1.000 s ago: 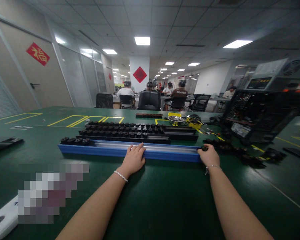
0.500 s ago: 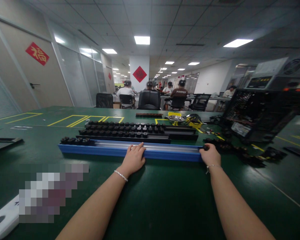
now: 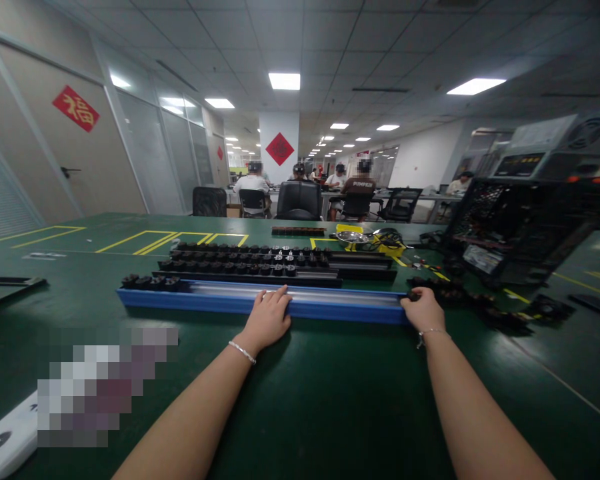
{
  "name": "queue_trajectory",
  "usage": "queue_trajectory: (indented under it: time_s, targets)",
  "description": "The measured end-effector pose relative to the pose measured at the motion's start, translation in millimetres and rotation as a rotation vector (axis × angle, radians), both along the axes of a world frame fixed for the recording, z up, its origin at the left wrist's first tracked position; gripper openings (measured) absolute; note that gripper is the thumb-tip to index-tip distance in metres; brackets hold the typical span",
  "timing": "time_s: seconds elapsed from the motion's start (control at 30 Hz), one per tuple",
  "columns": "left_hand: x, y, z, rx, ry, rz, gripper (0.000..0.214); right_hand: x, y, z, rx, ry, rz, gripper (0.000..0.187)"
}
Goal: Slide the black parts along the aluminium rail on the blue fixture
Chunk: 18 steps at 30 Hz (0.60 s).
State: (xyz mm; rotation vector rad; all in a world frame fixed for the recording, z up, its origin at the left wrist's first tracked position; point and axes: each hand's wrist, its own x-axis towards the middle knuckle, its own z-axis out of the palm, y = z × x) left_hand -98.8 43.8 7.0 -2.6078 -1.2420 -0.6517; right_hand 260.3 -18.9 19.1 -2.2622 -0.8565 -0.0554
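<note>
A long blue rail [image 3: 205, 303] with a silvery channel lies across the green table, several small black parts [image 3: 150, 282] sitting at its left end. My left hand [image 3: 267, 320] rests on the rail's front edge near the middle, fingers curled over it. At the rail's right end my right hand [image 3: 423, 310] is closed on a small black part [image 3: 411, 296], which the fingers mostly hide. More loose black parts [image 3: 460, 293] lie just right of that hand.
Behind the blue rail lie black rails [image 3: 280, 260] filled with parts. An open black computer case [image 3: 520, 230] stands at right, a metal bowl [image 3: 353, 237] behind. A white device [image 3: 5, 440] lies at the near left. People sit at desks far back.
My right hand has shifted slightly right and forward at the rail's end. My left hand has stayed on the rail.
</note>
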Motion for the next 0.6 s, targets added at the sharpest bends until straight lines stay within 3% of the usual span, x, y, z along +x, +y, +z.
queue_trajectory:
  time_s: [0.4, 0.6]
  targets:
    - [0, 0, 1.2, 0.001, 0.000, -0.005, 0.038, 13, -3, -3.4, 0.027, 0.026, -0.012, 0.041]
    - [0, -1, 2.3, -0.021, 0.000, 0.001, 0.039, 11, -7, -6.0, 0.138, 0.026, -0.046, 0.047]
